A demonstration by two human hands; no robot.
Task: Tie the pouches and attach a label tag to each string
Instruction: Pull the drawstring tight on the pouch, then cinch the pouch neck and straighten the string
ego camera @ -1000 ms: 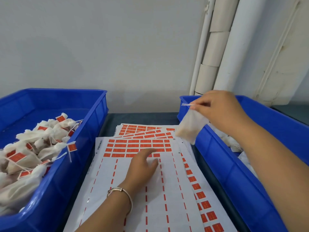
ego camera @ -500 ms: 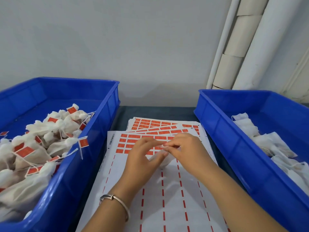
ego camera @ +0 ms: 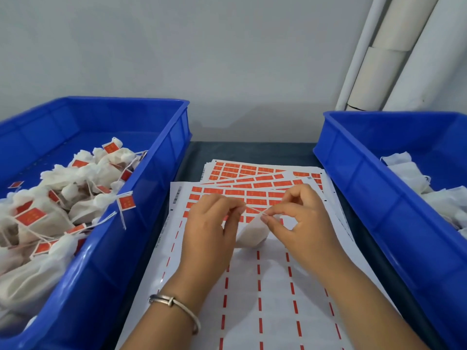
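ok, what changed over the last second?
Right hand carried a pouch from the right bin to the label sheets. Left hand lifted off the sheet and pinched its string; both now pull it taut. Bins and sheets unchanged.

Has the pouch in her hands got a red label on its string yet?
Not yet. The pouch shows no red tag, and the string, stretched between left hand and right hand, looks bare.

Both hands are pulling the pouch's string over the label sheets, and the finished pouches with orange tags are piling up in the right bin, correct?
Not quite. The tagged pouches lie in the left bin; the right bin holds untagged pouches. The head view shows it. The left hand and right hand do pull the string over the label sheets.
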